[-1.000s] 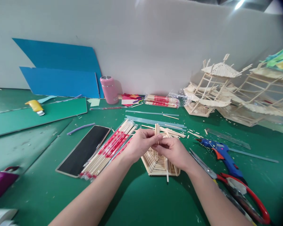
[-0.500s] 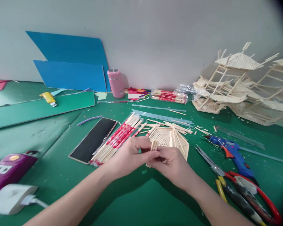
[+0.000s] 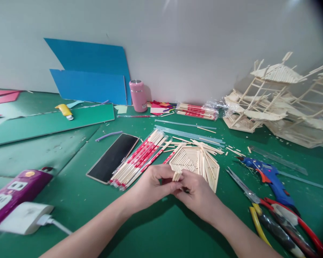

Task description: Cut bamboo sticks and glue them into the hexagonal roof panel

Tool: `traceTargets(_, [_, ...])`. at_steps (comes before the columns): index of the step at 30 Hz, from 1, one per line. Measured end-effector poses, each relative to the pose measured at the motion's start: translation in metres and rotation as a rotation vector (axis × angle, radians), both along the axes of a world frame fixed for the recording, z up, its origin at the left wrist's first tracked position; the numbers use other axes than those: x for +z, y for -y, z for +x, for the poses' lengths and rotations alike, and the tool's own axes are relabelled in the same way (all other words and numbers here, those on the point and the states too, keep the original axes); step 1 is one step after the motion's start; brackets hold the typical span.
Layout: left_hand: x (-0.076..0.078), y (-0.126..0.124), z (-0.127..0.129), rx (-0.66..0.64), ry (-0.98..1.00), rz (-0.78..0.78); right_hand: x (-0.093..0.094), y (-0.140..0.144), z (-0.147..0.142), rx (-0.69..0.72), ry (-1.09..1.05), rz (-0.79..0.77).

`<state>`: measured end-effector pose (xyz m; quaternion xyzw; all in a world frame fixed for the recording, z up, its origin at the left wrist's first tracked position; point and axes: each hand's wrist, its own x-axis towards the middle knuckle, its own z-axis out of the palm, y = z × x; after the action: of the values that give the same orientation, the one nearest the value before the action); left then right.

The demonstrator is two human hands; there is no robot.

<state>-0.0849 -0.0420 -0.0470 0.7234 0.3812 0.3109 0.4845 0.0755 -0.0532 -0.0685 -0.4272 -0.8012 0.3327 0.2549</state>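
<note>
Left hand (image 3: pixel 150 186) and right hand (image 3: pixel 196 191) meet low over table (image 3: pixel 161 229), fingers of both pressed together, pinching small bundle of sticks (image 3: pixel 177 175) between them. Just behind bundle: flat stick panel (image 3: pixel 196 163). Left of it: wrapped chopsticks (image 3: pixel 140 159), then phone (image 3: pixel 113 157). Right: scissors (image 3: pixel 274 211), glue gun (image 3: pixel 269 177).

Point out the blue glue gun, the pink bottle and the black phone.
blue glue gun (image 3: pixel 269 175), head view, on its body.
pink cylindrical bottle (image 3: pixel 138 96), head view, mid-wall.
black flat phone (image 3: pixel 113 157), head view, screen centre.
</note>
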Motion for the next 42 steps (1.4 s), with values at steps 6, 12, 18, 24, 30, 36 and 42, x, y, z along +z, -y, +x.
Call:
traceTargets(6, [0.000, 0.001, 0.000, 0.007, -0.029, 0.039, -0.001, 0.001, 0.000, 0.020, 0.030, 0.053])
traceTargets(12, [0.002, 0.001, 0.001, 0.013, 0.042, 0.061, -0.001, 0.001, -0.002, 0.001, 0.061, 0.080])
traceTargets(18, [0.003, 0.000, 0.001, 0.003, 0.089, -0.038, -0.005, 0.002, -0.003, -0.009, 0.115, 0.104])
traceTargets(24, [0.007, -0.004, 0.000, 0.104, 0.195, -0.296, 0.011, 0.003, -0.006, -0.013, -0.042, 0.031])
traceTargets(30, [0.017, -0.007, 0.016, 0.255, 0.385, -0.622, 0.027, 0.007, -0.004, -0.072, -0.217, -0.373])
traceTargets(36, [0.013, -0.001, 0.038, 0.234, 0.537, -0.786, 0.024, 0.012, 0.007, -0.114, -0.286, -0.483])
traceTargets(42, [0.010, -0.003, 0.045, 0.207, 0.640, -0.846, 0.034, 0.019, 0.027, -0.138, -0.261, -0.454])
